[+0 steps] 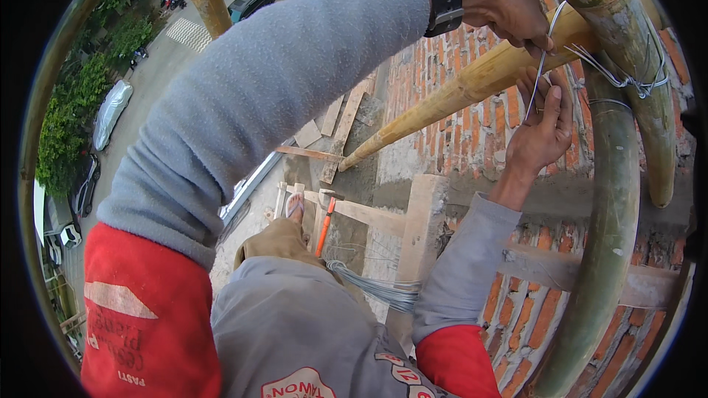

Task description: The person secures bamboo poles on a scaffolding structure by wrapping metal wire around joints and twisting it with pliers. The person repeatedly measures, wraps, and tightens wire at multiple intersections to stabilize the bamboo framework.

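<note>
My left hand, a black watch on its wrist, pinches a thin, silvery tie wire near its upper stretch. Just below, the fingers of my right hand close on the same wire lower down. The wire hangs beside a yellow bamboo pole that slopes up to a joint at the upper right. There a thick bamboo pole crosses a green upright bamboo. Several strands of wire are wrapped around that thick pole, their loose ends sticking out toward my hands.
A bundle of wire hangs by my waist. Near my sandalled foot is a hammer with an orange handle, beside wooden boards. A brick wall rises on the right. Far below on the left lies a road with parked vehicles.
</note>
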Demonstrator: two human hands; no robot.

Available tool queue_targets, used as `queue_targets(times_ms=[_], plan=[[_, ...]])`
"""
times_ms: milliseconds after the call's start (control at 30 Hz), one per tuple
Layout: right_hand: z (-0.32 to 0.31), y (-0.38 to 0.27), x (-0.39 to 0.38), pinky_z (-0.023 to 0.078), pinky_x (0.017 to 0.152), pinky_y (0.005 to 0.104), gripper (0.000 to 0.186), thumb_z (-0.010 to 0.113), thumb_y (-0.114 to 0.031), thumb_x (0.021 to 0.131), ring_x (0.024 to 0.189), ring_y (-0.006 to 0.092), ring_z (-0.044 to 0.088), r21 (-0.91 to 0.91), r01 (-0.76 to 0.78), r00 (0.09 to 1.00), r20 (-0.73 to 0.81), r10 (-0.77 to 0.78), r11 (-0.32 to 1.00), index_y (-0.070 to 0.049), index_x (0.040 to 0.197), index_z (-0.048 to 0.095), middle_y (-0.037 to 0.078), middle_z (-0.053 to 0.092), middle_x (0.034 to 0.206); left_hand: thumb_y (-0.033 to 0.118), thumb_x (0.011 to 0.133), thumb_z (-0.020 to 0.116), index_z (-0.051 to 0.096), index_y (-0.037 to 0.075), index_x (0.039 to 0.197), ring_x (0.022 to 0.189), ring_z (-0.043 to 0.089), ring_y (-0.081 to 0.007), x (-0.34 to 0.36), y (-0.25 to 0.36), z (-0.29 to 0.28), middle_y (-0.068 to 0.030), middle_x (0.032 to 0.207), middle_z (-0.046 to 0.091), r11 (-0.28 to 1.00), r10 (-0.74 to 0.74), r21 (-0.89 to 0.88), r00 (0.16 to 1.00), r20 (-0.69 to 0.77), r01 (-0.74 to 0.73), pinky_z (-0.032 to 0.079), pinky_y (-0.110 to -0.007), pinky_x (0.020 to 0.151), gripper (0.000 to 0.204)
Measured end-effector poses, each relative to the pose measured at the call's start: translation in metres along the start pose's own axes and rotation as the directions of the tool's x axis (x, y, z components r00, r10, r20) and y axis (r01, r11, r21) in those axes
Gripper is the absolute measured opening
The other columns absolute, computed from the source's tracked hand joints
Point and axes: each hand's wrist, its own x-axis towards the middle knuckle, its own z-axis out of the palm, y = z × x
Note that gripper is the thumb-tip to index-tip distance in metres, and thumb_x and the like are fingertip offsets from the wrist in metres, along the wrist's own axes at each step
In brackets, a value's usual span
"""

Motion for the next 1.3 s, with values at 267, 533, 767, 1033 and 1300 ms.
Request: queue_targets(times_ms=[267, 533, 767, 1033, 1300], plan=[[0.002, -0.036, 0.014, 0.048, 0.071, 0.0313, 0.037, 0.058, -0.034, 0.105, 0.075, 0.0170, 0.062, -0.524, -0.157, 0.984, -0.017, 0.175, 0.837, -0.001, 0.104, 0.075, 0.012, 0.074, 0.089, 0.027, 0.095, 0.060, 0.074, 0.001, 0.107, 0.090, 0.067, -0.0243, 0.001, 0.014, -0.003, -0.0154, 0.095, 0.073, 1.000, 0.015, -0.003, 0.997, 0.070, -0.015, 0.051, -0.039, 0.078, 0.032], [-0.021, -0.025, -0.004, 0.050, 0.078, 0.0339, 0.038, 0.057, -0.034, 0.108, 0.082, 0.0166, 0.062, -0.499, 0.065, 0.997, 0.007, -0.071, 0.864, 0.000, 0.104, 0.073, 0.010, 0.072, 0.089, 0.042, 0.100, 0.062, 0.076, 0.010, 0.118, 0.103, 0.071, -0.0295, -0.004, 0.003, -0.004, -0.0137, 0.118, 0.074, 0.850, 0.234, 0.482, 0.972, 0.015, -0.212, 0.053, -0.039, 0.094, 0.040], [-0.019, -0.022, -0.003, 0.050, 0.078, 0.0338, 0.037, 0.055, -0.033, 0.109, 0.082, 0.0173, 0.061, -0.406, -0.232, 0.967, 0.005, 0.256, 0.884, 0.001, 0.109, 0.071, 0.010, 0.071, 0.089, 0.044, 0.104, 0.057, 0.071, 0.008, 0.125, 0.111, 0.068, -0.0287, 0.019, -0.005, -0.001, -0.0138, 0.122, 0.073, 0.914, 0.152, 0.396, 0.981, -0.123, -0.092, 0.052, -0.038, 0.097, 0.043], [-0.009, -0.034, 0.021, 0.052, 0.067, 0.0262, 0.032, 0.061, -0.029, 0.104, 0.074, 0.0111, 0.066, -0.577, -0.004, 0.996, 0.069, 0.054, 0.816, 0.002, 0.112, 0.069, 0.008, 0.072, 0.085, 0.044, 0.105, 0.057, 0.067, 0.005, 0.129, 0.112, 0.069, -0.0273, 0.010, -0.006, 0.003, -0.0197, 0.125, 0.071, 0.900, 0.190, 0.420, 0.972, -0.140, -0.116, 0.053, -0.038, 0.096, 0.047], [0.010, -0.024, 0.038, 0.052, 0.066, 0.0291, 0.028, 0.070, -0.020, 0.099, 0.073, 0.0125, 0.066, -0.562, -0.118, 0.986, -0.163, 0.030, 0.819, 0.007, 0.106, 0.071, 0.009, 0.071, 0.083, 0.030, 0.092, 0.060, 0.070, 0.000, 0.112, 0.105, 0.067, -0.0393, -0.010, -0.001, -0.005, -0.0273, 0.109, 0.069, 0.945, 0.257, 0.256, 0.946, -0.196, -0.204, 0.052, -0.046, 0.091, 0.037]])
